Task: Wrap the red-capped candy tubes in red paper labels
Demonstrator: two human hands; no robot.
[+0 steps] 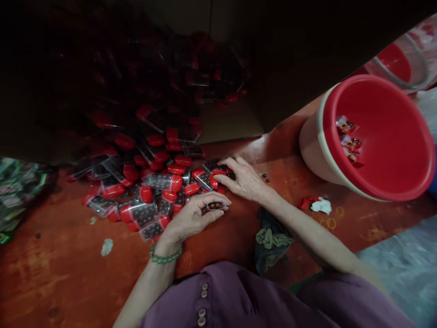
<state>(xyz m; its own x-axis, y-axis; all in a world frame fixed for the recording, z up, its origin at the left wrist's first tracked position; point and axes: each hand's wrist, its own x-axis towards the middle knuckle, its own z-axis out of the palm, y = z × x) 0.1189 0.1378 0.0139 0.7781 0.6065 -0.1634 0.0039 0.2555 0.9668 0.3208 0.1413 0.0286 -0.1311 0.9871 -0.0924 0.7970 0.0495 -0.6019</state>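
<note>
My left hand (196, 213) is closed around a small clear oval container (215, 206), its open end facing up toward me with brown balls inside. My right hand (246, 181) reaches to the right edge of a pile of red-capped clear containers (162, 182). Its thumb and fingers curl around a red-capped container (220, 175) there; the hand partly hides it. Dark balls show through the clear walls of many containers in the pile. A green bead bracelet (166, 259) circles my left wrist.
A large dark cardboard box (232, 123) lies open behind the pile, with more containers inside. On the right stands a red-lined bucket (385, 136) holding several small packets (350, 141). A dark cloth (271, 241), white scrap (321, 206), rubber bands (330, 223) and loose balls (266, 177) lie on the reddish surface.
</note>
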